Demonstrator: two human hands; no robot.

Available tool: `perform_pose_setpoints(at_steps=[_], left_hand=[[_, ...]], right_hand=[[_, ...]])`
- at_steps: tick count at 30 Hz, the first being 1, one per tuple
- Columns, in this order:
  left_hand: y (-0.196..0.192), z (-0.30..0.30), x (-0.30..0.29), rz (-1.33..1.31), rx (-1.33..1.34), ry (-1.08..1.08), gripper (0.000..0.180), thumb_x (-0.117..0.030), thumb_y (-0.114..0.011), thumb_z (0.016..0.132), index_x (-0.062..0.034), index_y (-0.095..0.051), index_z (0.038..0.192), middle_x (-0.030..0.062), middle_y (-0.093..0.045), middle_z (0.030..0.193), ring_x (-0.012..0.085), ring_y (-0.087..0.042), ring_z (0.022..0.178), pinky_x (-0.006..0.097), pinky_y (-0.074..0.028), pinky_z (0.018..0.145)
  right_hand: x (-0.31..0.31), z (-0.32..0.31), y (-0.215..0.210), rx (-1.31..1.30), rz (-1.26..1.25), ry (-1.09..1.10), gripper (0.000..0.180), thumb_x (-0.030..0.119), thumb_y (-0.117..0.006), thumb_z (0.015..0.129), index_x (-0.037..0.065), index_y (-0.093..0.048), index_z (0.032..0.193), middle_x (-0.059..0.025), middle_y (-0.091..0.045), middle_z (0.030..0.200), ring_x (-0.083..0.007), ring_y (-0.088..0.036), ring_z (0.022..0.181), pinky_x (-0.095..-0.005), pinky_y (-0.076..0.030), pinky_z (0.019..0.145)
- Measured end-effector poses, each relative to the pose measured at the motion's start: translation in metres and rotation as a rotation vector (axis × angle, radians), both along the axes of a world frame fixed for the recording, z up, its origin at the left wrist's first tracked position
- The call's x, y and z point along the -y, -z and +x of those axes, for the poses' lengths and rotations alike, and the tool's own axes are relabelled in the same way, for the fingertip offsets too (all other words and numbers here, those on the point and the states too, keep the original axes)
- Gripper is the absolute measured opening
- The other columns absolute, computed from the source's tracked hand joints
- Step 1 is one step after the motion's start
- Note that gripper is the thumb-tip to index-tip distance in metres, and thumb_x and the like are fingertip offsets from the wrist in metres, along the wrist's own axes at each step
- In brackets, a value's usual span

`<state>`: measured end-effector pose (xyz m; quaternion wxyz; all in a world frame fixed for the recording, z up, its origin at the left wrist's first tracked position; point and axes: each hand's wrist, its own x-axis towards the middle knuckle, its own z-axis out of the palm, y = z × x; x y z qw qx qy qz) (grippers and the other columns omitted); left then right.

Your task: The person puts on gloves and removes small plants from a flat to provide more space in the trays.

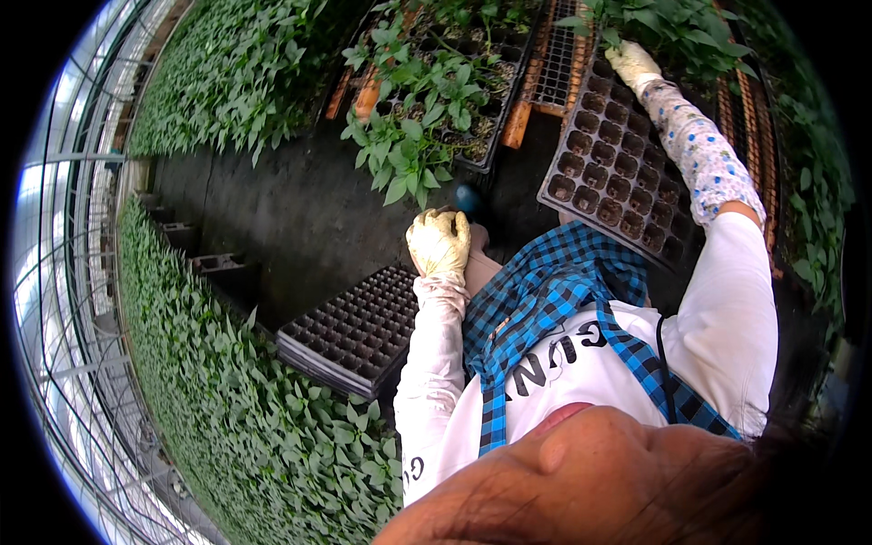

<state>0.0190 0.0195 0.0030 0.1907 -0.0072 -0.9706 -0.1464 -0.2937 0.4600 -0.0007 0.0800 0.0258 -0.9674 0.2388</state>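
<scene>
The left hand (439, 242), in a pale yellow glove, is curled into a loose fist in front of the chest, and whether anything sits inside it cannot be told from here. It hangs above the dark floor (300, 218), just up from a stack of empty black seedling trays (350, 331) lying beside the long bed of green seedlings (236, 409).

The right hand (631, 64), also gloved, reaches out on a straight arm in a flowered sleeve cover (699, 150). Its fingers are bent over the far edge of a black seedling tray (609, 173) and grip it there; this tray has soil in its cells and is tilted against leafy plants (677, 27).

Between the 2 hands stands another tray of young plants (427, 109), only partly filled. A blue checked scarf (545, 291) covers the chest over a white shirt (727, 318).
</scene>
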Motion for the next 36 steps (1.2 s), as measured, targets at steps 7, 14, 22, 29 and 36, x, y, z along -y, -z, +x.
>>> perform_pose_setpoints(at_steps=[7, 14, 22, 29, 36], left_hand=[[0.004, 0.005, 0.005, -0.006, -0.005, -0.015, 0.02, -0.03, -0.068, 0.087, -0.0115, -0.077, 0.09, 0.0078, -0.073, 0.098, 0.0308, -0.064, 0.103, 0.047, -0.046, 0.092], [0.0, 0.005, 0.005, -0.008, 0.018, -0.033, 0.021, -0.03, -0.069, 0.087, -0.0107, -0.077, 0.087, 0.0078, -0.073, 0.097, 0.031, -0.064, 0.103, 0.046, -0.046, 0.092], [0.0, -0.001, -0.001, 0.017, 0.025, -0.008, 0.021, -0.031, -0.069, 0.086, -0.0107, -0.077, 0.086, 0.008, -0.073, 0.097, 0.0305, -0.064, 0.103, 0.046, -0.046, 0.092], [-0.001, -0.007, -0.006, -0.017, 0.07, -0.032, 0.019, -0.029, -0.071, 0.086, -0.0107, -0.076, 0.083, 0.0092, -0.074, 0.096, 0.0312, -0.065, 0.1, 0.047, -0.047, 0.089], [-0.011, -0.002, -0.003, -0.003, 0.069, -0.053, 0.018, -0.028, -0.071, 0.085, -0.0106, -0.074, 0.079, 0.008, -0.073, 0.093, 0.0314, -0.065, 0.094, 0.047, -0.048, 0.084]], right_hand=[[0.0, -0.021, 0.016, -0.09, -0.006, -0.005, 0.035, 0.038, -0.057, 0.095, 0.009, -0.066, 0.11, -0.0131, -0.072, 0.108, -0.0348, -0.065, 0.099, -0.0425, -0.049, 0.086], [-0.001, -0.022, 0.029, -0.046, -0.271, -0.009, 0.031, 0.027, -0.075, 0.084, 0.007, -0.068, 0.108, -0.0145, -0.072, 0.106, -0.0333, -0.065, 0.1, -0.043, -0.05, 0.089], [0.058, 0.1, -0.031, -0.281, -0.381, -0.332, 0.024, 0.023, -0.065, 0.096, 0.004, -0.064, 0.111, -0.0103, -0.067, 0.103, -0.0259, -0.064, 0.099, -0.0374, -0.052, 0.09], [0.181, -0.023, -0.014, -0.136, -0.316, -0.334, 0.033, 0.031, -0.054, 0.104, 0.002, -0.065, 0.115, -0.0126, -0.068, 0.112, -0.0277, -0.064, 0.105, -0.0386, -0.051, 0.095], [0.205, -0.135, 0.0, -0.116, 0.167, 0.096, 0.027, 0.023, -0.061, 0.095, 0.01, -0.067, 0.119, -0.017, -0.071, 0.112, -0.035, -0.069, 0.104, -0.0471, -0.056, 0.089]])
